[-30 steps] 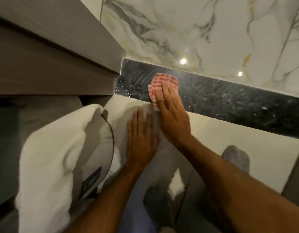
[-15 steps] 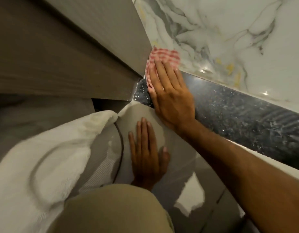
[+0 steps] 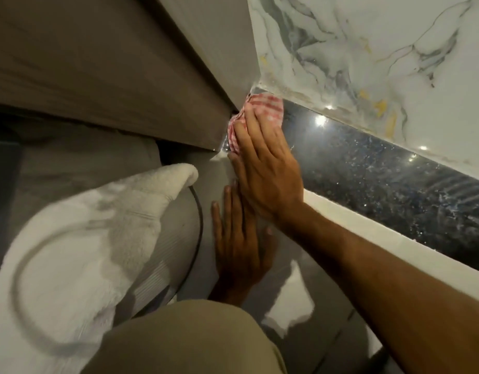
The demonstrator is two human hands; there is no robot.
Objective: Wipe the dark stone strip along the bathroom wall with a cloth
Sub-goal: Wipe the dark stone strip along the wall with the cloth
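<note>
The dark speckled stone strip (image 3: 381, 184) runs diagonally along the wall, between white marble above and a pale band below. My right hand (image 3: 265, 168) lies flat on the strip's left end and presses a red-and-white checked cloth (image 3: 262, 109) against it, right at the corner where the strip meets the brown cabinet. Only the cloth's top and left edge show past my fingers. My left hand (image 3: 238, 244) rests flat and empty on the pale wall tile just below, fingers slightly apart, partly under my right wrist.
A brown wooden cabinet (image 3: 111, 76) juts out at the upper left. A white towel (image 3: 79, 238) hangs in a ring at the lower left beside a thin dark cable (image 3: 199, 225). My knee in beige cloth (image 3: 179, 338) fills the bottom. White veined marble (image 3: 367, 49) covers the wall above.
My right hand has slid the cloth left along the strip into the corner by the cabinet, then slightly down. The view has shifted closer and my knee has come in.
</note>
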